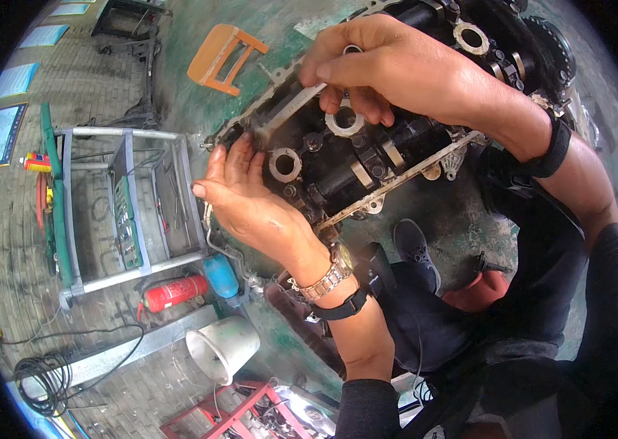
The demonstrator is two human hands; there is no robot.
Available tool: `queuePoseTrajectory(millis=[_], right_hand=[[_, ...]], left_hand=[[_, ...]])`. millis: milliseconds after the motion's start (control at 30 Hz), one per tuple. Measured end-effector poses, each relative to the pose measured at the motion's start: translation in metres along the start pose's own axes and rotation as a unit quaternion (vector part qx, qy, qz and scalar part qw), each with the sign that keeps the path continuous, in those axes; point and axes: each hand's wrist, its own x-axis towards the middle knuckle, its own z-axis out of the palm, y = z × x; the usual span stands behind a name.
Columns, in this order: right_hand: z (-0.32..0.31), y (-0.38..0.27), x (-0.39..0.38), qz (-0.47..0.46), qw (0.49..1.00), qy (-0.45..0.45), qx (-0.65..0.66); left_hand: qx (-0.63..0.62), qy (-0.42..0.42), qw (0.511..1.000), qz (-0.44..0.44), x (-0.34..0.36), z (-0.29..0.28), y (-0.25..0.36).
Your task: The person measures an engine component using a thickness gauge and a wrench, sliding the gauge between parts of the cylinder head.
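Observation:
In front of me lies a dark, oily engine cylinder head with its camshafts exposed and pale round rings standing up along the middle. My right hand is closed around a silver wrench; a ring end shows between its fingers. The wrench's other end reaches down to the far left corner of the engine, where the jaw is blurred and partly hidden. My left hand rests at that corner, its fingers stretched out and the fingertips beside the wrench's lower end. Whether they touch it I cannot tell.
A metal tool cart with a green tool tray stands to the left. Near it are a red fire extinguisher, a blue cylinder and a white bucket. A wooden stool stands beyond the engine. A black hose lies coiled lower left.

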Motion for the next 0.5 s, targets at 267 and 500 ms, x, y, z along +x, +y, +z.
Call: queuePoseTrajectory(millis=[267,500], right_hand=[[0.0,0.002,0.003,0.023,0.999,0.005,0.03],[0.003,0.0,0.002,0.019,1.0,0.015,-0.014]], left_hand=[[0.009,0.002,1.0,0.005,-0.002,0.003,0.004],[0.015,0.014,1.0,-0.015,-0.007,0.008,0.013]])
